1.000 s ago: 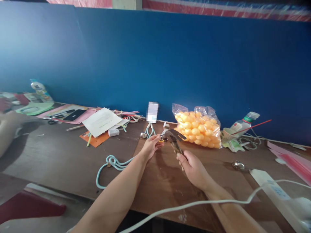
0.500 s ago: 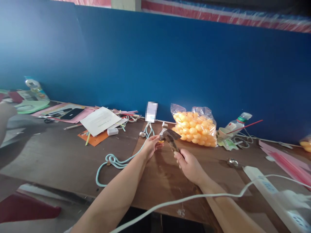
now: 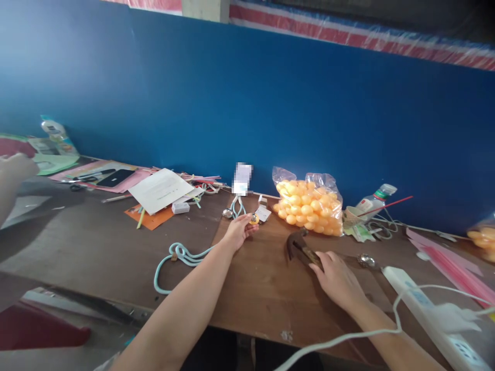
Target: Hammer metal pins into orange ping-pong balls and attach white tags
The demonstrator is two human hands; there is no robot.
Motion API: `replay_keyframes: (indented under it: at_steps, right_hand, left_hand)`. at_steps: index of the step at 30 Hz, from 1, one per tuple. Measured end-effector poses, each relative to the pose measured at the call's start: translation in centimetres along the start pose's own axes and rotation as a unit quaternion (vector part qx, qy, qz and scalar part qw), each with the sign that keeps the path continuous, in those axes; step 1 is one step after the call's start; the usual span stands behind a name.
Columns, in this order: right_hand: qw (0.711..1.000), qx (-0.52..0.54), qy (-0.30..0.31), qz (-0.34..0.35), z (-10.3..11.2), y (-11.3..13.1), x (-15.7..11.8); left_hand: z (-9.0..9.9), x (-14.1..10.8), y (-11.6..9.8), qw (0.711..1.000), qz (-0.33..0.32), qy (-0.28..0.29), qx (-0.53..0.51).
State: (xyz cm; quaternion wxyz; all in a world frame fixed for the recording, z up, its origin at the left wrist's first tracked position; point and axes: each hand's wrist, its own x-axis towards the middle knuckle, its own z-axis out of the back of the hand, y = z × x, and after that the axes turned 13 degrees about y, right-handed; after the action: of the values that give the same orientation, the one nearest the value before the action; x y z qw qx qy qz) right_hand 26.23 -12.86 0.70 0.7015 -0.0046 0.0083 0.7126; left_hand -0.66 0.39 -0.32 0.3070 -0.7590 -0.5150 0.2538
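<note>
My left hand (image 3: 237, 233) is closed in a pinch on a small yellow round piece (image 3: 254, 219) with something shiny at its middle; its kind I cannot make out. My right hand (image 3: 337, 275) has its fingers round the wooden handle of a claw hammer (image 3: 297, 246), low over the right part of the table. The hammer's metal head points away to the left, apart from my left hand. A light-blue cord (image 3: 181, 252) lies looped beside my left forearm. Just beyond my left hand is a small white card (image 3: 263, 213).
A clear bag of orange balls (image 3: 309, 206) stands by the blue partition (image 3: 270, 103). A power strip (image 3: 410, 288) with a white cable (image 3: 336, 340) lies at right. Papers (image 3: 160, 190) and a phone (image 3: 116, 178) lie at left. Another person's hand (image 3: 17, 167) reaches in there.
The hammer has moved right and down in my right hand, away from my left hand. The yellow piece in my left fingers now shows fully.
</note>
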Motion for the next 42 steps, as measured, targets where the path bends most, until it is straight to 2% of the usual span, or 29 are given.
replay_keyframes:
  at_steps: [5,9,12,14,16,18,20,23,29,34,39,42]
  right_hand:
    - [0.997,-0.033,0.03,-0.061,-1.4,-2.6,-0.6]
    - [0.996,-0.024,0.026,-0.076,0.1,-2.0,-0.5]
    - [0.996,0.018,-0.082,-0.024,2.2,1.1,0.4]
    - [0.99,0.084,-0.112,0.026,3.1,4.2,1.8]
    - [0.988,0.121,-0.071,0.069,3.1,7.5,3.8]
    - [0.989,0.116,-0.013,0.095,2.4,10.2,6.3]
    - [0.991,0.096,0.026,0.086,1.5,12.1,8.7]
    - [0.995,0.059,0.053,0.056,0.5,13.5,11.5]
    - [0.997,0.036,0.062,0.04,-0.2,14.0,13.0]
    - [0.996,0.071,0.024,0.038,-0.8,13.5,12.6]
    - [0.977,0.211,0.0,0.033,-0.5,12.7,12.2]
    - [0.933,0.355,-0.029,0.05,-0.2,12.1,12.3]
  left_hand:
    - [0.3,0.1,0.1,1.0,-0.014,-0.001,0.007]
    - [0.4,0.1,0.2,0.999,-0.023,-0.015,0.029]
    - [0.4,0.3,0.3,0.997,-0.048,-0.032,0.058]
    - [0.5,0.5,0.4,0.994,-0.063,-0.045,0.071]
    - [0.7,0.8,0.5,0.992,-0.072,-0.061,0.078]
    - [0.9,0.9,0.5,0.99,-0.079,-0.079,0.086]
    - [1.0,1.0,0.4,0.988,-0.082,-0.094,0.09]
    - [0.8,1.0,0.4,0.988,-0.074,-0.103,0.089]
    - [0.3,0.9,0.3,0.989,-0.057,-0.1,0.093]
    - [0.1,0.7,0.3,0.987,-0.04,-0.105,0.111]
    - [0.0,0.5,0.2,0.989,-0.038,-0.101,0.106]
    - [0.0,0.4,0.1,0.991,-0.034,-0.092,0.095]
